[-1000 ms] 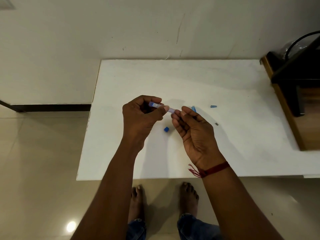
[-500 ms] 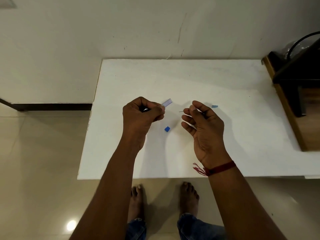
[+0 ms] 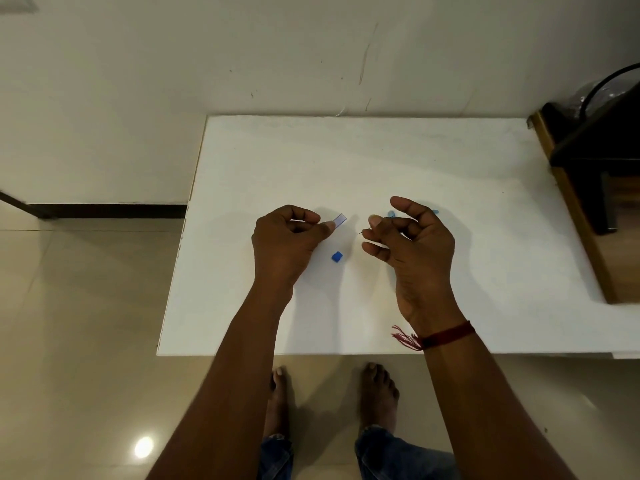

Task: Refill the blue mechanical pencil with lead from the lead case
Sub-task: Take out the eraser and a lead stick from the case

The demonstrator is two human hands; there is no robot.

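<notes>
My left hand [image 3: 287,242] is closed around the clear bluish lead case [image 3: 340,219], whose open end sticks out to the right past my thumb. My right hand [image 3: 410,244] pinches a thin dark lead [image 3: 362,232] between thumb and forefinger, its tip pointing left. A gap separates the lead tip from the case mouth. The blue mechanical pencil [image 3: 391,214] lies on the white table [image 3: 381,161] behind my right hand, mostly hidden by the fingers. A small blue cap [image 3: 336,257] rests on the table between my hands.
A small blue piece [image 3: 435,212] peeks out past my right hand's fingers. A dark wooden-edged cabinet [image 3: 588,188] stands against the table's right side. The wall runs along the table's far edge. My bare feet show below the near edge.
My hands have pulled apart; the right hand drew a lead out of the case and moved right, then opened its outer fingers. The left hand keeps the case.
</notes>
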